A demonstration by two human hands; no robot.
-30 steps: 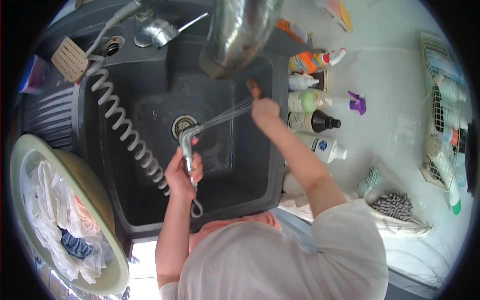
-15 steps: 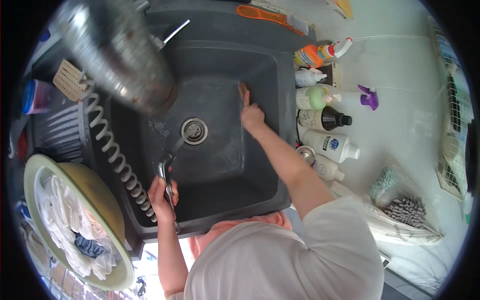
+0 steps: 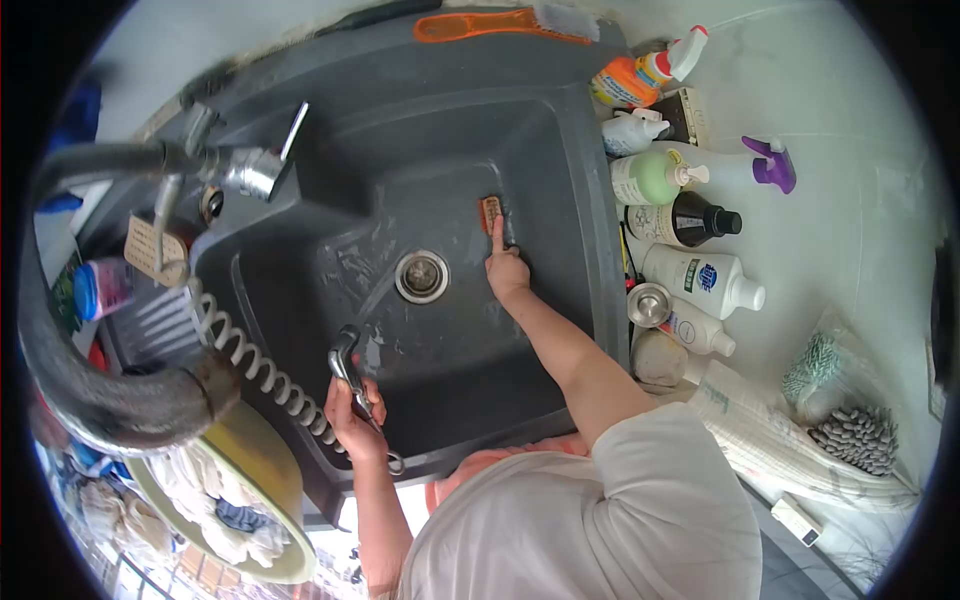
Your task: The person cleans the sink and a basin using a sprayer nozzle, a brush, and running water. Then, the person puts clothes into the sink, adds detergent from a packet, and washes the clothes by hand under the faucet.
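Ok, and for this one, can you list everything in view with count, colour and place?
sink: 1, dark grey, centre
drain: 1, silver, sink floor
tap: 1, silver, upper left
hose: 1, whitish, coiled, left
spray head: 1, silver, left hand
small block: 1, reddish brown, at right fingertip
brush: 1, orange, top ledge
perforated piece: 1, beige, left
jar: 1, pink, blue lid, left
basin: 1, yellow-green, lower left
cloths: several, mostly white, in basin
bottles: at least 7, mixed colours, right
cup: 1, silver, by bottles
fuzzy bundles: 2, grey and green, far right
left hand: 1, bare, grip on spray head
right hand: 1, bare, over sink
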